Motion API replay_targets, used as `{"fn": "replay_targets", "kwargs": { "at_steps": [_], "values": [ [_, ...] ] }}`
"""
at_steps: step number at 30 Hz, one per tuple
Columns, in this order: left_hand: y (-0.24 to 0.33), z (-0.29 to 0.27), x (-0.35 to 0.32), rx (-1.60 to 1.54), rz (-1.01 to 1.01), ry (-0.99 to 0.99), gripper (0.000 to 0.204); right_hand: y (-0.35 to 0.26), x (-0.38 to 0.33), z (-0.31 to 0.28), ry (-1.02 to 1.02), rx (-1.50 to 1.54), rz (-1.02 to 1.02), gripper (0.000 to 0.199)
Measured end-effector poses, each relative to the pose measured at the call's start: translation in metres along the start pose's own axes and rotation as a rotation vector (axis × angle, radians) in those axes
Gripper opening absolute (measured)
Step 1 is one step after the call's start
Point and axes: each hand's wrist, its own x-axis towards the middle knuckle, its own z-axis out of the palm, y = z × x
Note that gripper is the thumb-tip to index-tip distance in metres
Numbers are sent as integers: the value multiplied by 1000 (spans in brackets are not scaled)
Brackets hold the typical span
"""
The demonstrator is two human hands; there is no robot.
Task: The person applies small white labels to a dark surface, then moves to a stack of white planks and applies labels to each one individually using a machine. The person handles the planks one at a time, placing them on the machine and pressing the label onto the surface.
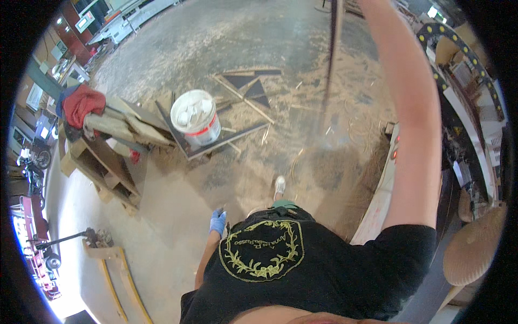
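My left hand [217, 222], in a blue glove, hangs low beside my black shirt. Its fingers look curled, and a small dark bit shows at them, too small to name. On the right my bare arm [413, 124] reaches up and forward; the right hand lies beyond the top edge. A long thin dark strip [333, 48], blurred, hangs down from the top near that arm. Whether the right hand holds it cannot be seen. Ahead to the left, a white bucket [186, 129] with a red band holds pale pieces.
Dark-edged panel offcuts [248, 86] and sawdust lie on the floor ahead. Left stands a wooden stand [102, 167] with a red cloth [83, 105] by it. A pallet jack [116, 270] is lower left. Machinery with a black cable chain [458, 43] lines the right side.
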Motion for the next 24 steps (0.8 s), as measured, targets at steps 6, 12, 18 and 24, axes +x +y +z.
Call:
{"fn": "replay_targets", "kwargs": {
  "at_steps": [6, 12, 18, 24],
  "values": [
    [21, 19, 42, -91, -83, 128, 35, 141, -151, -44, 420, 450, 284, 19],
    [-42, 46, 72, 127, -70, 96, 45, 273, -448, -123, 464, 190, 1377, 34],
    [-97, 10, 62, 435, -195, -95, 43, 200, -621, -152, -144, -42, 2073, 42],
    [-79, -37, 112, 597, -95, -249, 36, 155, -694, -237, -257, -738, 1836, 35]
  ]
}}
